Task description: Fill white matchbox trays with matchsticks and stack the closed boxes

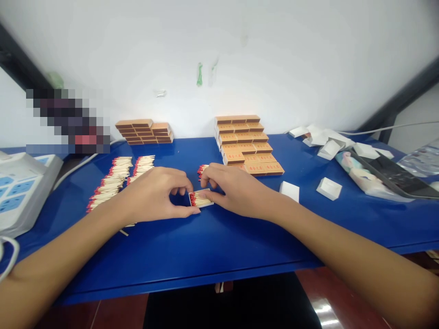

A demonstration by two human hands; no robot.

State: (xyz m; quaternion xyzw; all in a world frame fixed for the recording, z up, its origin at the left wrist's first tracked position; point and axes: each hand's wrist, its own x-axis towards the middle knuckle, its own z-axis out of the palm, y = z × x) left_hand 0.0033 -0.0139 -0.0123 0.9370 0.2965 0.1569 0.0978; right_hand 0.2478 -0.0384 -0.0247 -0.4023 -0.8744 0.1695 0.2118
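A small open matchbox tray [207, 204] lies on the blue table, partly filled with red-headed matches [196, 199]. My left hand [156, 194] curves round the tray's left end, thumb along the near edge and bent fingers by the far corner. From the right, my right hand [236, 188] reaches over the tray; its thumb rests on the matches and its curled fingers are at the far edge. Just behind, a little pile of loose matches [202, 171] is partly covered by my right fingers. Left of my left hand lie two long rows of matches [111, 183], partly hidden by that arm.
Stacked matchboxes [252, 157] rise in steps behind my right hand; another stack [144, 131] stands back left. White trays [329, 188] lie to the right, near a phone-like dark slab [394, 169]. A white power strip [24, 196] with cables occupies the left edge.
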